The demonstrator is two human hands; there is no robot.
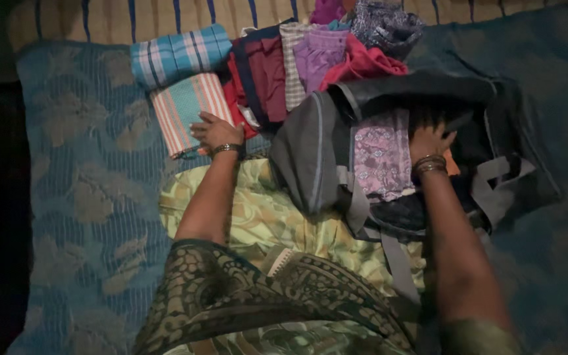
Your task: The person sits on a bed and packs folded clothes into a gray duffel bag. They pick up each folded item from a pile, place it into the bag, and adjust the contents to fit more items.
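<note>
folded clothes lie in a row at twelve o'clock, within reach of the open dark grey fabric bag (310,151) at three o'clock, its mouth gaping wide. the left hand (215,131) rests flat, fingers spread and released, on a folded orange-and-teal striped cloth (185,112) at eleven o'clock, beside a blue checked folded cloth (179,56). the right hand (430,139) presses down inside the bag next to a purple patterned cloth (382,154); its fingers are buried, so i cannot tell its grip
</note>
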